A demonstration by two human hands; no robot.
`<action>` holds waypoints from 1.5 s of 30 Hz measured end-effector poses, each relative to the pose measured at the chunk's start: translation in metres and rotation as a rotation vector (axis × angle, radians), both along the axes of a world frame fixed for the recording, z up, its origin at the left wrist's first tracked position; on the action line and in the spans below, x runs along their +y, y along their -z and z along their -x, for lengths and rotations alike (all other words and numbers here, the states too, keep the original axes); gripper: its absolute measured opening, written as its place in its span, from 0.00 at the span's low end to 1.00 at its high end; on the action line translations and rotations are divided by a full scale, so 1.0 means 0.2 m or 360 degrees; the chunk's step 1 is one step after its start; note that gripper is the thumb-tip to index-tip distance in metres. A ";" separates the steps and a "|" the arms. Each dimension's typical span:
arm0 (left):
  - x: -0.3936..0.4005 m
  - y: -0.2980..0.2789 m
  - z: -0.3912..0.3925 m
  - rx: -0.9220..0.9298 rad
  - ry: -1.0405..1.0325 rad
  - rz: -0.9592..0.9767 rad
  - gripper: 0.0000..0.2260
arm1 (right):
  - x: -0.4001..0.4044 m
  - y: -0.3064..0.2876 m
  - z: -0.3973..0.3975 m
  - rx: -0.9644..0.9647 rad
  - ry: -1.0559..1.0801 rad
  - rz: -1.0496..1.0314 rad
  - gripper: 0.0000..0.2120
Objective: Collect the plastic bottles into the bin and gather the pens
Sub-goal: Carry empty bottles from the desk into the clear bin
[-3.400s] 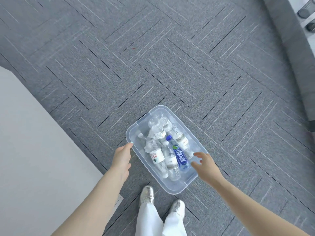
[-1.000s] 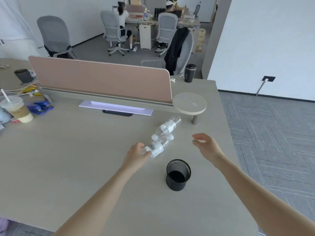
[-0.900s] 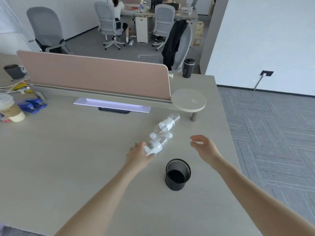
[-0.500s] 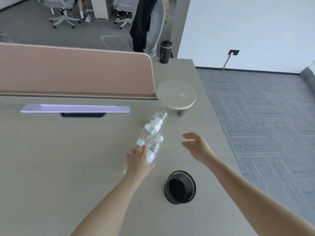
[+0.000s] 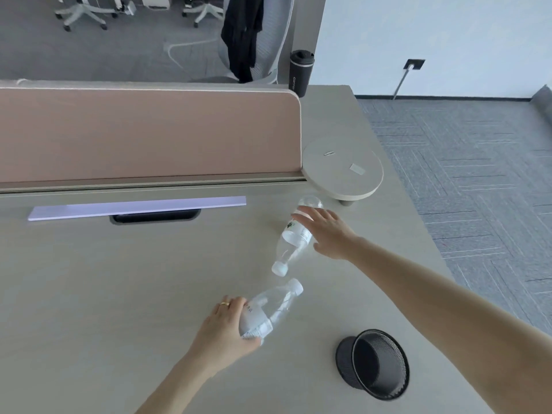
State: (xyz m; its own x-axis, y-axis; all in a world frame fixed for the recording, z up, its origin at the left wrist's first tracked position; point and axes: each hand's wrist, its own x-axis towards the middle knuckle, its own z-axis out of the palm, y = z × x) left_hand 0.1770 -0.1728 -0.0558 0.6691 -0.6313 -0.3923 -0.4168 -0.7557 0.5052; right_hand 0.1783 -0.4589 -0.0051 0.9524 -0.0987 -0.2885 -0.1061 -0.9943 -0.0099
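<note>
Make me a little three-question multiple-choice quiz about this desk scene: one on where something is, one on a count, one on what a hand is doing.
1. Where does the black mesh cup stand?
A. On the round shelf
B. On the desk, near the right forearm
C. On the carpet

2. How many clear plastic bottles are in view?
A. Two
B. Four
C. None

3. What is the left hand doing?
A. Resting flat on the desk
B. Holding a pen
C. Closed in a grip on a bottle

Answers:
1 B, it sits on the desk by that arm.
2 A, the held bottle and the far bottle.
3 C, its fingers wrap the bottle; the right hand only reaches, open.
</note>
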 end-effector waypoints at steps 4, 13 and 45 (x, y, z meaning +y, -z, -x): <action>0.12 -0.06 -0.09 0.0158 -0.0223 0.0280 0.31 | -0.01 0.07 -0.10 0.0194 -0.0220 0.0392 0.41; 0.13 -0.16 -0.20 0.0537 -0.0840 0.0769 0.21 | -0.02 0.19 -0.17 0.0218 -0.0200 0.0430 0.32; -0.75 -0.97 0.71 0.0583 0.0149 0.1454 0.17 | 0.14 -0.90 1.39 -0.1678 0.1386 -0.1634 0.15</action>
State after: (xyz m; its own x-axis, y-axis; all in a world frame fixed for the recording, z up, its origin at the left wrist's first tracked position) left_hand 0.0356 -0.3233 0.1389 0.5353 -0.8388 0.0995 -0.1564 0.0173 0.9875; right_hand -0.0994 -0.4314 0.1755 0.5272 -0.8425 0.1104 -0.1017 -0.1916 -0.9762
